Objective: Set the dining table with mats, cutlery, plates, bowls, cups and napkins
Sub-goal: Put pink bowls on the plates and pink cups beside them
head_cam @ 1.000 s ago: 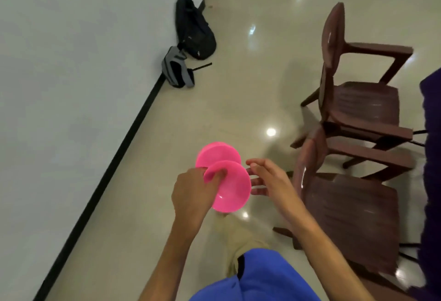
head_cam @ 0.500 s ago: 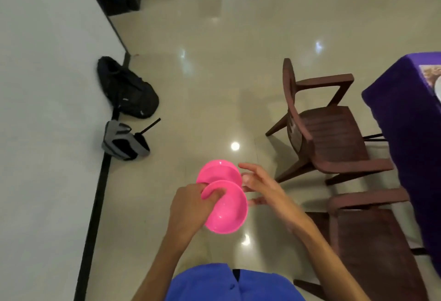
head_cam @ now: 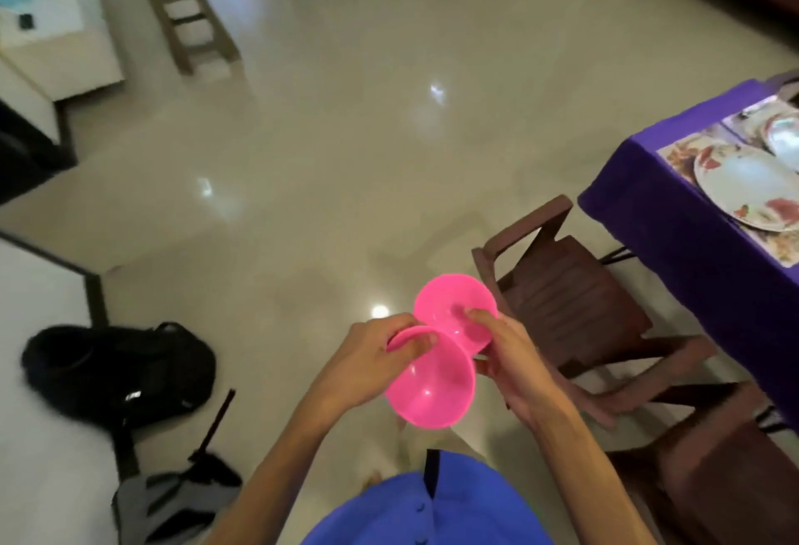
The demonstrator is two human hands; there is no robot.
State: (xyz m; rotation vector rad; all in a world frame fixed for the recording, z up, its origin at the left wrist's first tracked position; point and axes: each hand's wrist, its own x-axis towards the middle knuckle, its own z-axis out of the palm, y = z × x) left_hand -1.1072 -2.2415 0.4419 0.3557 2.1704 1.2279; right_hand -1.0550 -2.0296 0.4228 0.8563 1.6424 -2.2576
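Two pink plastic bowls are held in front of my chest, above the floor. My left hand pinches the rim of the near pink bowl, thumb inside. My right hand grips the far pink bowl, thumb on its inner wall and fingers underneath. The two bowls overlap at their edges. At the right stands the dining table under a purple cloth, with a patterned mat and a white floral plate on it. A second plate sits further back.
Two brown plastic chairs stand between me and the table. A black backpack and a grey bag lie on the floor at the left by a white wall. A wooden stool stands far back.
The view has swung right, bringing the table and plates into sight. My right hand has gone from open fingers beside the bowls to gripping the far bowl.
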